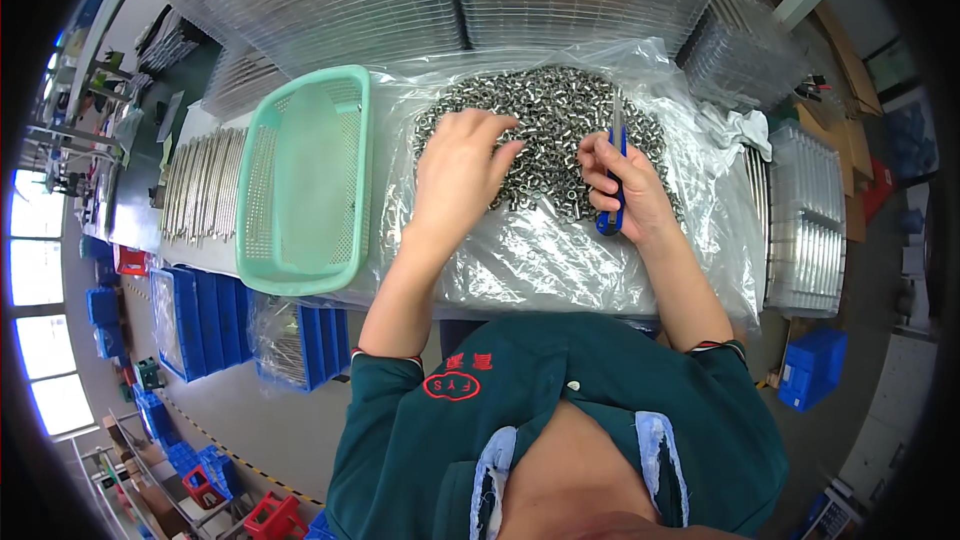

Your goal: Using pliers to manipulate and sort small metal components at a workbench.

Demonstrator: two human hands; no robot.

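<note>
I am in the picking step. My left hand [455, 175] rests on the heap of small shiny metal sleeves [545, 120] that lies on the clear plastic sheet [560, 260] on the table; its fingers are bent together on some pieces. My right hand [625, 190] has its fingers clamped on the blue-handled tool with a thin metal blade [615, 165], just right of the left fingers. Next, I judge, one sleeve must meet the blade tip.
</note>
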